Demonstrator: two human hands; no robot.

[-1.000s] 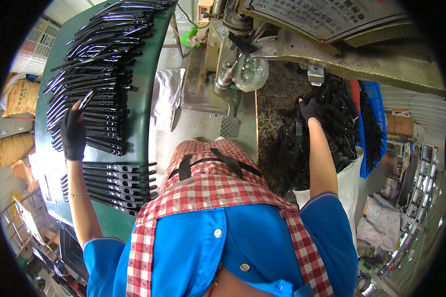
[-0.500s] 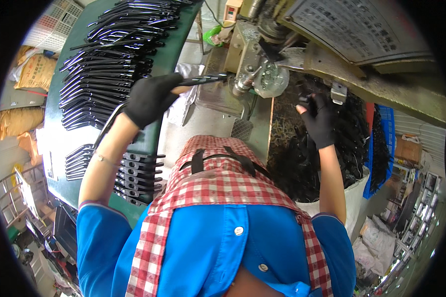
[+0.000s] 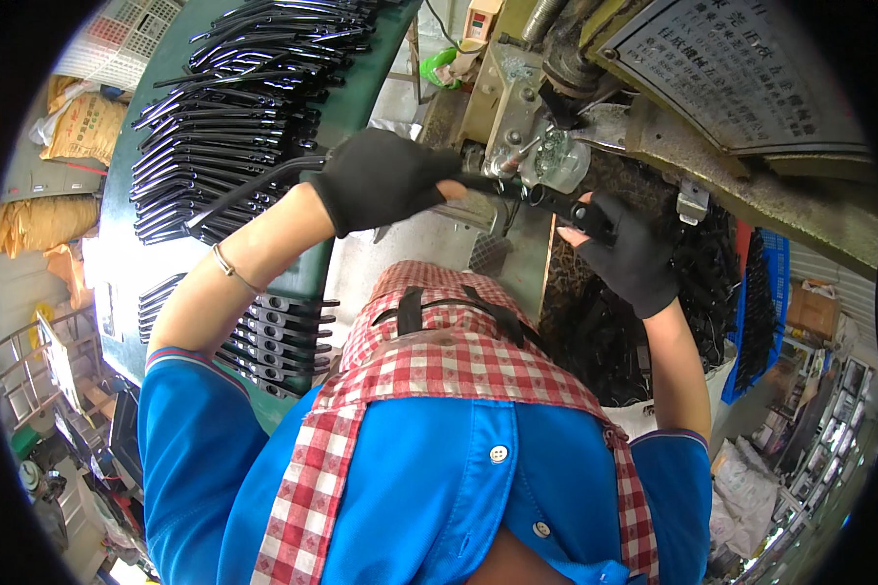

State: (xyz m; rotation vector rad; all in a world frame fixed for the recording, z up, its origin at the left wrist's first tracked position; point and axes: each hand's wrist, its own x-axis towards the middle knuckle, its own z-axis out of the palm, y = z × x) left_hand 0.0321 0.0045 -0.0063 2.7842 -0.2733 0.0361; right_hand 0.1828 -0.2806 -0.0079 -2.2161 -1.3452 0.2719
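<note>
In front of the machine, my left hand [image 3: 385, 182], in a black fingerless glove, is closed around a long black bent bar [image 3: 254, 187]. One end of the bar trails left past my forearm; the other points to my right hand. My right hand [image 3: 626, 249], gloved the same way, grips a short black fitting [image 3: 564, 205] with a rounded end. Bar and fitting meet just below the machine's metal pin [image 3: 517, 158]; whether they are joined is hard to see. Beside the pin hangs a clear cup [image 3: 562, 162] of small shiny metal pieces.
On the left, a green table [image 3: 380, 58] carries rows of black bent bars [image 3: 215, 146]. Under my right hand stands a pale sack [image 3: 714, 375] filled with black parts. The machine's greasy arm [image 3: 751, 185] juts over the right side, beyond which is a blue crate [image 3: 776, 268].
My left hand has moved right with the bar. My right hand has lifted from the black parts and moved up and left, now holding a fitting against the bar's end.
</note>
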